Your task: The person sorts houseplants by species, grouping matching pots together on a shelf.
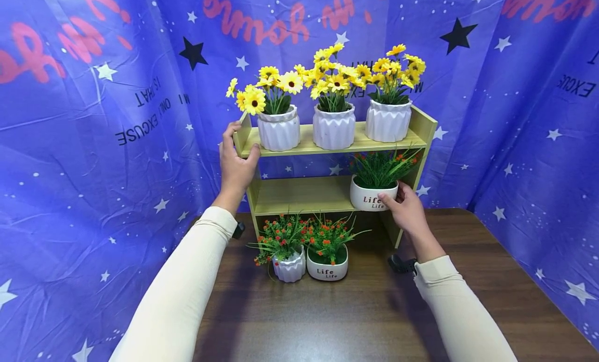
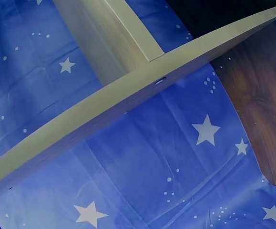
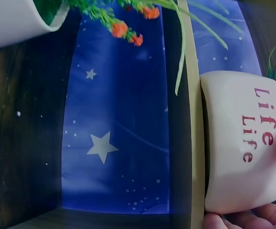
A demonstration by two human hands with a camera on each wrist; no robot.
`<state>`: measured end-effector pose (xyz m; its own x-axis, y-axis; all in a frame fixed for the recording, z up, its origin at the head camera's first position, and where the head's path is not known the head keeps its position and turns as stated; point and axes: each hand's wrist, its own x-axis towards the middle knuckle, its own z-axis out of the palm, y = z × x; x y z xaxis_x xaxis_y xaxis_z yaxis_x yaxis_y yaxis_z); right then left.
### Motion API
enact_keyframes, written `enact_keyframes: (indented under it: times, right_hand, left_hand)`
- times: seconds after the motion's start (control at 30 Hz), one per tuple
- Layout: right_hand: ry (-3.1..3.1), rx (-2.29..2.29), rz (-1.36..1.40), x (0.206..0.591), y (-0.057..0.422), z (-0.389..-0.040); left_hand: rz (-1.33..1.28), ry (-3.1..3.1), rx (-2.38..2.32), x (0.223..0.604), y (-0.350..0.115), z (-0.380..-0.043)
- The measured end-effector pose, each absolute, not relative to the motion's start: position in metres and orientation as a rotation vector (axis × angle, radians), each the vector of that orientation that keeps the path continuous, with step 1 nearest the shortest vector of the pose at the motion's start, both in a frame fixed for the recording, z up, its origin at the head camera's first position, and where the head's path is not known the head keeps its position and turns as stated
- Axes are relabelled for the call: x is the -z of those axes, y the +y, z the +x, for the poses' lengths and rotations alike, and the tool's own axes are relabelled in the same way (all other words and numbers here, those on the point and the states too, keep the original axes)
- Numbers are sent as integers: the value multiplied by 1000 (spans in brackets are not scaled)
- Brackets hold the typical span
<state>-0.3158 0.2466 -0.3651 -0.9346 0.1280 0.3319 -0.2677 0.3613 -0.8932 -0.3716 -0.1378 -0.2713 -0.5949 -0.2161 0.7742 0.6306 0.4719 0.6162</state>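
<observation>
Nearest there's a brown counter (image 1: 327, 323), and on it, by the shelf's front, a ribbed pot (image 1: 289, 268) with red flowers on the left and an oval "Life" pot (image 1: 326, 272) just to its right. A bit farther back, the right hand (image 1: 412, 211) has the matching lettered planter (image 1: 365, 196) at the right end of the middle board, thumb on the front face, other fingers round the right side. Left hand (image 1: 236, 167) has its fingers hooked over the left side panel of the wooden shelf (image 1: 299, 193), probably steadying it. Up top, three yellow-flower pots (image 1: 334, 128) sit in a row, and a starry blue curtain (image 1: 93, 195) hangs behind everything. My read: the step in hand is positioning the planter at that board's front edge, though honestly I can't tell if its base takes any weight yet. Next move, imo, calls for keeping it level, getting the base fully over the board and not snagging the greenery above before those fingers loosen.
</observation>
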Motion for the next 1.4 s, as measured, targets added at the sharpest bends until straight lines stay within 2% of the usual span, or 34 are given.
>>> enact_keyframes:
  times: [0.47, 0.67, 0.9, 1.13, 1.4]
  right_hand:
    - [-2352, -1495, 135, 363, 248, -349]
    - [-2326, -1548, 115, 366, 249, -352]
    - [-2054, -1603, -18, 372, 238, -318]
    - [-1875, -1568, -92, 395, 227, -276]
    - [-1973, -1566, -133, 428, 216, -261]
  left_hand:
    - [-375, -1859, 1239, 271, -136, -371]
    - [-374, -1854, 1232, 274, -135, -371]
    - [-382, -1859, 1232, 275, -134, -371]
    - [-379, -1869, 1239, 276, -133, -372]
    - [-361, -1844, 1229, 272, -137, -373]
